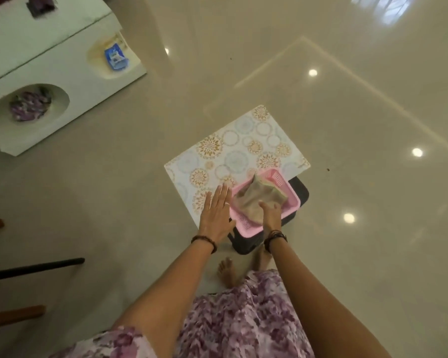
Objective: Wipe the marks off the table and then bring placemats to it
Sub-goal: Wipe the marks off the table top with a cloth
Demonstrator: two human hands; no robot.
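Observation:
A patterned placemat (238,151) with gold and blue circles lies on a low black stool (301,193), jutting out over the floor. On top of it sits a pink plastic basket (294,200) holding a beige cloth (254,197). My right hand (270,214) grips the near part of the cloth inside the basket. My left hand (216,210) stretches flat, fingers straight, over the placemat beside the basket's left edge.
A white counter (62,73) with round cut-outs stands at the upper left, a blue item (115,56) on it. Dark and wooden chair legs (34,270) poke in at the left edge. Glossy beige floor tiles (347,125) surround the stool. My bare feet stand just behind it.

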